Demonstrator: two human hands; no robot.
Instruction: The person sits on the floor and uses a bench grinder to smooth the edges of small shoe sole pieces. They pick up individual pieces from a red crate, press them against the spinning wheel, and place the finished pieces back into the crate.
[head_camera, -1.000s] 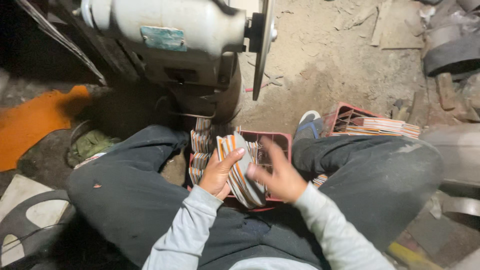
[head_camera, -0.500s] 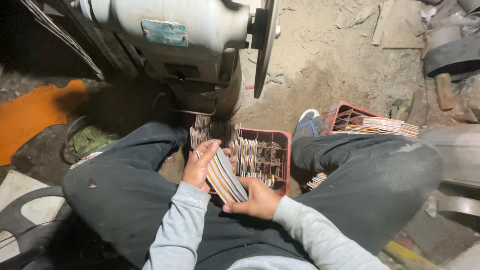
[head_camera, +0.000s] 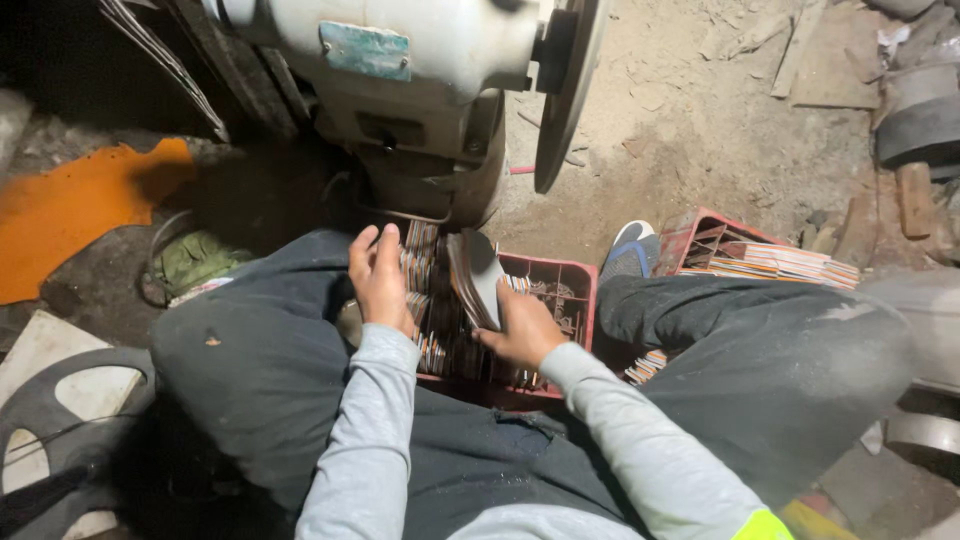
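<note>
Carefully, my right hand (head_camera: 520, 330) grips a stack of thin plates (head_camera: 478, 280) upright in the red crate (head_camera: 575, 285); my left hand (head_camera: 380, 275), fingers loosely open, should steady the neighbouring rows.

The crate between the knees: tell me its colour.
The crate is red, a plastic lattice one holding stacked flat pieces; the right hand rests inside it. Head view, the only one, shows it.

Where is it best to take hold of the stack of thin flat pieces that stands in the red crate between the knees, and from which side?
Probably the stack by its upper edges, from above: the pieces stand on edge in the red crate, packed among others, so only their tops are free.
</note>
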